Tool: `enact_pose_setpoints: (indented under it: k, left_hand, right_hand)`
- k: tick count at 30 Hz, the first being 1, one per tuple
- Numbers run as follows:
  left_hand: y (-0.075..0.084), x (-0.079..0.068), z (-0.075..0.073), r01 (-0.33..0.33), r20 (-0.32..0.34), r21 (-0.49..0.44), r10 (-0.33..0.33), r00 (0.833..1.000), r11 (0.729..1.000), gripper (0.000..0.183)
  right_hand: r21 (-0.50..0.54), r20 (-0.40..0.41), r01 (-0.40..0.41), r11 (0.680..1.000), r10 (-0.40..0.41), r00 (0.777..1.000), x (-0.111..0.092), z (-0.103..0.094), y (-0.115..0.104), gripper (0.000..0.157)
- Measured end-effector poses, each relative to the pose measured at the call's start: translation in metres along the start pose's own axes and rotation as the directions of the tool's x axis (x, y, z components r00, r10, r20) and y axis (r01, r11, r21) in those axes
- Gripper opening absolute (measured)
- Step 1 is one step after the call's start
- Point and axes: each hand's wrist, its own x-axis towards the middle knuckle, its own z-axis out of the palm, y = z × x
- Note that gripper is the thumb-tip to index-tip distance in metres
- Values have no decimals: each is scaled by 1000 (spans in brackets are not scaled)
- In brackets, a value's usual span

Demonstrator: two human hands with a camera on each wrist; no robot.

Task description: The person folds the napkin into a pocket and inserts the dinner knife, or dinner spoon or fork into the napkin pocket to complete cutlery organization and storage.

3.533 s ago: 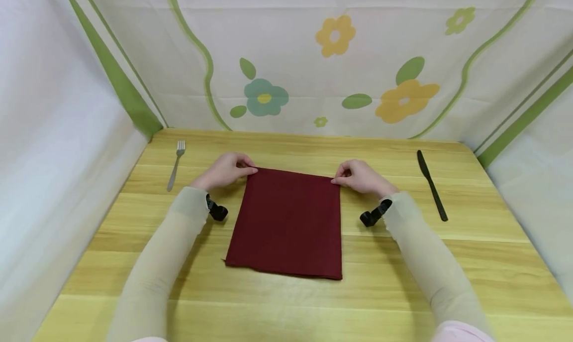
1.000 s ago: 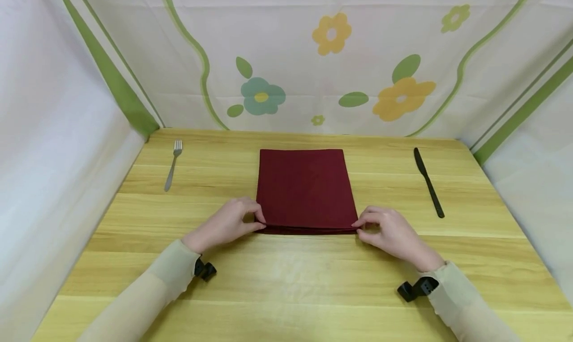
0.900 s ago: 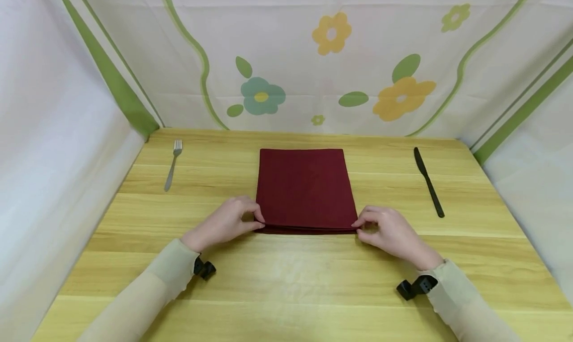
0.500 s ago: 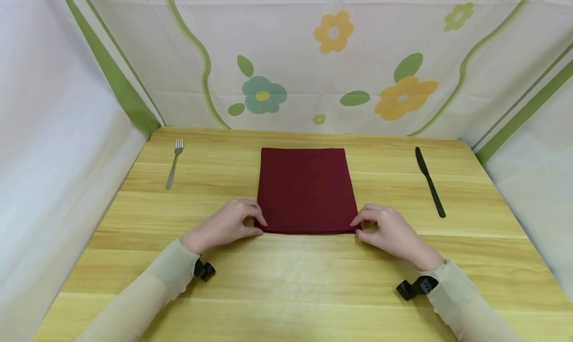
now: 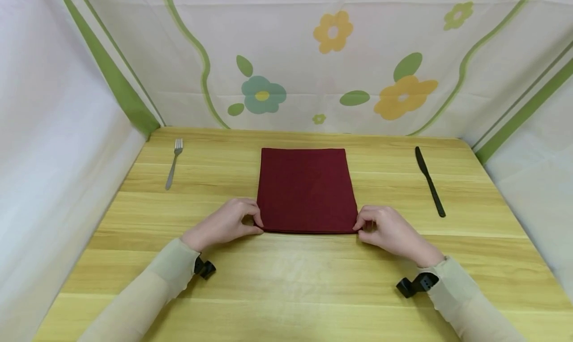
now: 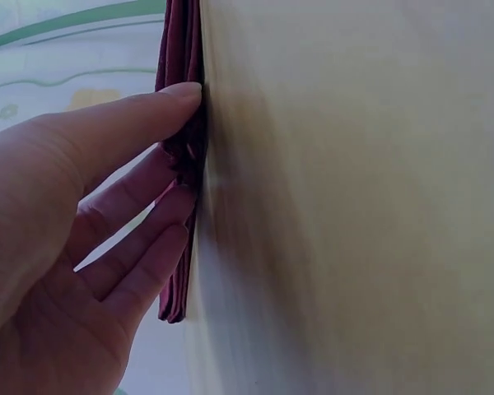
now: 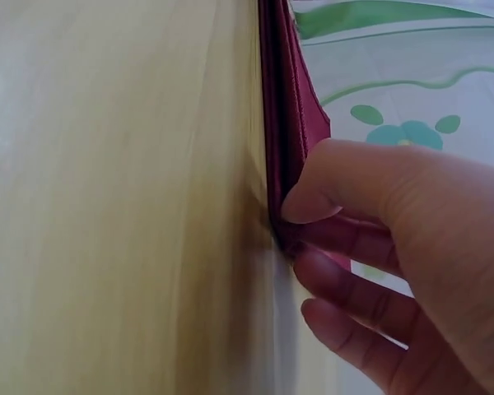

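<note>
A dark red cloth napkin [image 5: 306,190], folded into a near-square, lies flat at the middle of the table. My left hand [image 5: 228,221] pinches its near left corner between thumb and fingers. At the near right corner, my right hand [image 5: 387,232] does the same. The left wrist view shows the stacked folds of the napkin [image 6: 177,49] edge-on, with the thumb of my left hand [image 6: 90,173] against the near edge. In the right wrist view the thumb of my right hand [image 7: 395,222] presses on the layered edge of the napkin [image 7: 292,99].
A fork [image 5: 174,164] lies at the far left of the wooden table [image 5: 286,287], tines pointing away. On the far right is a black knife [image 5: 429,181]. White curtain walls with printed flowers [image 5: 264,95] close off the back and both sides.
Both hands have gone from the napkin's far corners to its near corners. The napkin now lies farther back, and its raised top layer has come down to meet the near edge.
</note>
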Motion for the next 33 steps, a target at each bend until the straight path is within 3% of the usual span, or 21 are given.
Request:
enact_pose_setpoints:
  k: [5,9,13,16,20,28,33]
  left_hand:
    - [1,-1,-1,16,12,-17,-16,1000,1000,11]
    - [2,-1,-7,80,37,-87,-77,996,993,28]
    - [-1,5,-18,132,-7,-148,-134,991,980,43]
    - [-7,17,-28,133,-79,-185,-149,986,974,47]
    - [-21,38,-41,142,-149,-231,-179,972,963,50]
    - [-47,82,-61,185,-221,-251,-242,945,950,53]
    - [-55,100,-69,223,-233,-280,-292,928,934,54]
  right_hand:
    - [4,30,-31,999,31,999,-3,-1,-3,20]
    - [52,21,-107,993,106,994,-7,-5,-5,12]
    - [166,-30,-228,959,236,971,-9,-10,-5,28]
    - [226,-49,-291,930,309,950,-9,-12,-5,40]
    - [227,-64,-351,908,374,925,-7,-11,-6,43]
    - [243,-60,-443,863,469,881,-6,-9,-10,39]
    - [273,-48,-467,841,497,867,-6,-7,-16,39]
